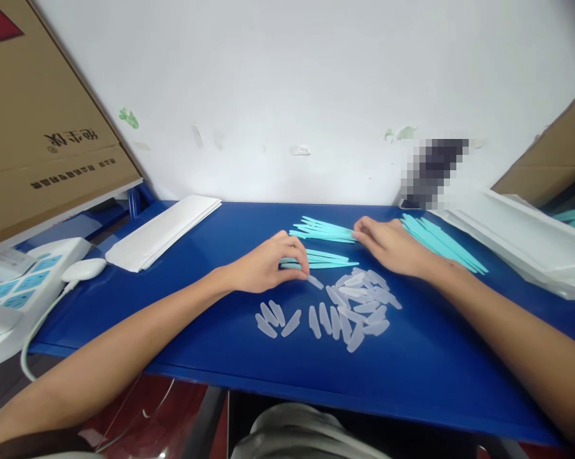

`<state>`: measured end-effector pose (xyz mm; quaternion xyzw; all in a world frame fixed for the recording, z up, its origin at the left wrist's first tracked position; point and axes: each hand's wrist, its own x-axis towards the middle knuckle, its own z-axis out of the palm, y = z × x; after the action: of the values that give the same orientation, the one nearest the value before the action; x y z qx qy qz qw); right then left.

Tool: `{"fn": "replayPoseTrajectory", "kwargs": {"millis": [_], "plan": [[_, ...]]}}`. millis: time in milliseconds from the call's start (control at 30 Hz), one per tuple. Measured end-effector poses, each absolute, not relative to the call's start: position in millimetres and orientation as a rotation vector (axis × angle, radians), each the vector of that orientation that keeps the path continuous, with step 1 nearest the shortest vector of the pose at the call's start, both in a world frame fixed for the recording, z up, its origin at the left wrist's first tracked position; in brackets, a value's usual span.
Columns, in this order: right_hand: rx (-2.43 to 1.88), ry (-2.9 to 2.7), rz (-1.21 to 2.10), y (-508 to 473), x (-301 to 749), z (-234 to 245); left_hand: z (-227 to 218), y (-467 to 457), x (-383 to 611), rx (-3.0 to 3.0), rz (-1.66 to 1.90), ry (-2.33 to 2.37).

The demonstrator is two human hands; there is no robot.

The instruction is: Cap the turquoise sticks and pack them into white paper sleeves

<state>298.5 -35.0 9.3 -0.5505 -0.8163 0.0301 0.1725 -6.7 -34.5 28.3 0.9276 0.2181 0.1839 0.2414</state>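
My left hand point(274, 261) pinches a small translucent plastic cap point(315, 282) between thumb and fingers, just above the blue table point(211, 363). Its fingers partly cover a small group of slim turquoise sticks point(328, 259), which look like eyebrow razors. Behind these lies another bunch of turquoise eyebrow razors point(319, 228). The closed fingertips of my right hand point(387, 243) are on the right end of one in that bunch. Nearer me spreads a loose heap of translucent caps point(359, 303), with several more caps point(278, 313) lying apart on its left.
More turquoise razors point(443, 242) lie beyond my right wrist. Folded white sheets point(166, 233) rest at the back left. A power strip point(39, 274) with a white charger point(84, 270) stands far left, below a cardboard box point(43, 127). White plastic packaging point(531, 242) lies at the right.
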Motion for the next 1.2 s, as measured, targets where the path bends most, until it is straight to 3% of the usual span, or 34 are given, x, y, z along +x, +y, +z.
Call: {"fn": "replayPoseTrajectory", "kwargs": {"millis": [233, 433, 733, 1200], "plan": [[-1.549, -2.148, 0.201, -39.8, 295.0, 18.1, 9.6, 7.8, -32.0, 2.424, 1.002, 1.200], [-1.519, -2.126, 0.185, -44.9, 287.0, 20.6, -7.1, 25.2, -41.1, 2.564, 0.789, 1.256], [-1.461, -2.144, 0.066, -40.8, 289.4, 13.9, -5.6, 23.7, -39.5, 2.570, 0.767, 1.172], [-1.342, -2.288, 0.247, -45.8, 279.6, 12.9, -0.9, 17.6, -34.9, 2.520, 0.750, 1.034]]}}
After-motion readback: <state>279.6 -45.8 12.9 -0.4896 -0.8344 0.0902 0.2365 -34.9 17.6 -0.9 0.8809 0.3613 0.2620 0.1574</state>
